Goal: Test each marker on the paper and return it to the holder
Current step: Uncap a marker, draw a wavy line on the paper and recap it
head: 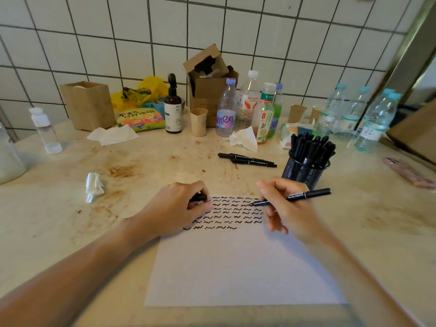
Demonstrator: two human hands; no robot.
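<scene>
One marker (292,197) is pinched in the right hand (286,208), its tip touching the paper (236,267) at the right end of the squiggle rows near the sheet's far edge. The left hand (175,208) rests on the paper's far left corner, fingers curled round a small black cap (199,197). The sheet lies at the near middle of the counter (59,208); seven rows of black squiggles fill its top part, the last row short.

Just beyond the right hand stands a black mesh holder (304,172) crammed with black markers, too many and too overlapped to count. Two loose markers (247,159) lie side by side to its left.

Along the counter's back edge stand four drink bottles (250,107), a dark pump bottle (173,107), a beige cup (198,121), two paper cups (297,113) and an open cardboard box (210,76). Clear water bottles (368,119) cluster at the far right corner. A crumpled tissue (94,187) sits left of the paper.
</scene>
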